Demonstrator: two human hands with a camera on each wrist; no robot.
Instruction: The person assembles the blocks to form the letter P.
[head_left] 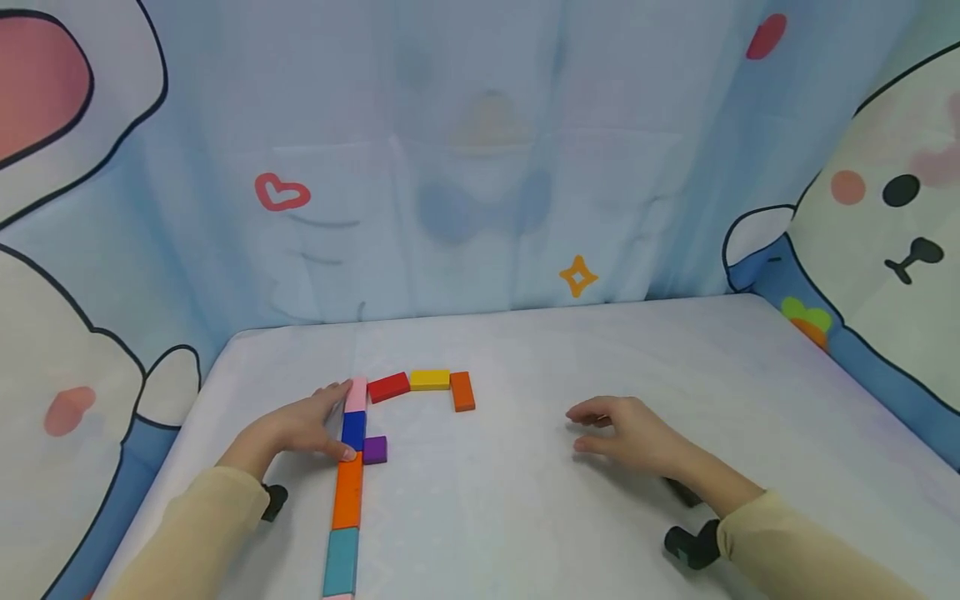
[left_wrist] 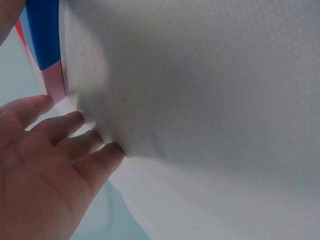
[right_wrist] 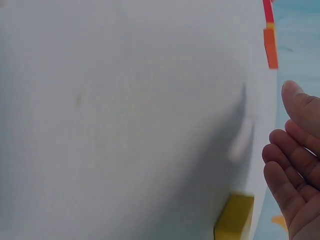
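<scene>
My left hand (head_left: 303, 427) rests along a column of coloured wooden blocks, its fingers fairly straight. A fingertip touches the pink block (head_left: 356, 395) at the far end; the thumb lies at the blue block (head_left: 353, 431), close to the orange block (head_left: 347, 495). In the left wrist view, the other fingertips meet the white tabletop. A purple block (head_left: 375, 450) adjoins the column's right side. From the pink block, a red block (head_left: 388, 387), a yellow block (head_left: 430, 380) and a tilted orange block (head_left: 462, 391) run rightward. My right hand (head_left: 626, 429) hovers over the table with loosely bent fingers, holding nothing.
A teal block (head_left: 341, 561) continues the column toward me, with a pink edge below it. The right wrist view shows another yellow block (right_wrist: 234, 217) near the right hand. A printed curtain (head_left: 480, 208) hangs behind the white table (head_left: 525, 517).
</scene>
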